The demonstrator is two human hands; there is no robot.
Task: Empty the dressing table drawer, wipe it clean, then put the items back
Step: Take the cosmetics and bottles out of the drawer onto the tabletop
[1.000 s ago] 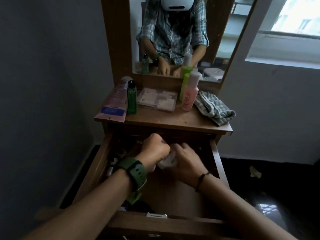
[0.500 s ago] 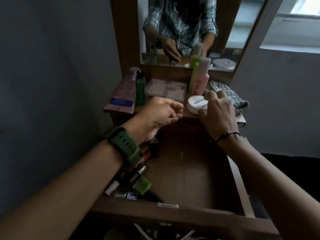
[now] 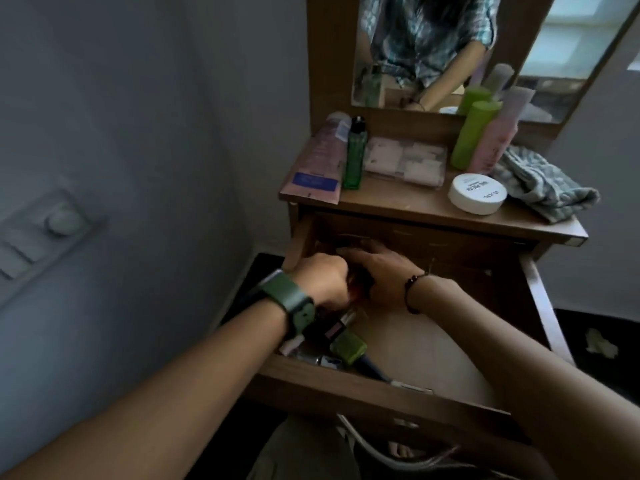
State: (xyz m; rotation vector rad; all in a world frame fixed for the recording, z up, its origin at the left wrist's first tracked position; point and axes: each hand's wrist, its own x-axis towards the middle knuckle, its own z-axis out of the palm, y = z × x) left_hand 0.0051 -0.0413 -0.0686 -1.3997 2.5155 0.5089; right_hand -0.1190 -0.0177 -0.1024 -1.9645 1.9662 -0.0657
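The dressing table drawer (image 3: 540,306) is pulled out. Both hands are inside it at the back left. My left hand (image 3: 322,282), with a green watch on the wrist, has its fingers curled round a small dark reddish item (image 3: 360,284). My right hand (image 3: 377,271) lies close against that item, its fingers stretched leftward over the drawer's back corner. Several small cosmetics (image 3: 343,344) lie in the drawer's front left corner. A white round jar (image 3: 478,194) stands on the table top (image 3: 398,206).
On the table top there are also a grey cloth (image 3: 543,185), a green bottle (image 3: 476,133), a pink bottle (image 3: 495,142), a clear flat case (image 3: 405,164), a dark green bottle (image 3: 355,157) and a pink tube (image 3: 318,164). A mirror (image 3: 433,46) rises behind. A wall is close on the left.
The white jar came out of the drawer and was set on the table top by my right hand. Both hands have since gone back down into the drawer's back left.
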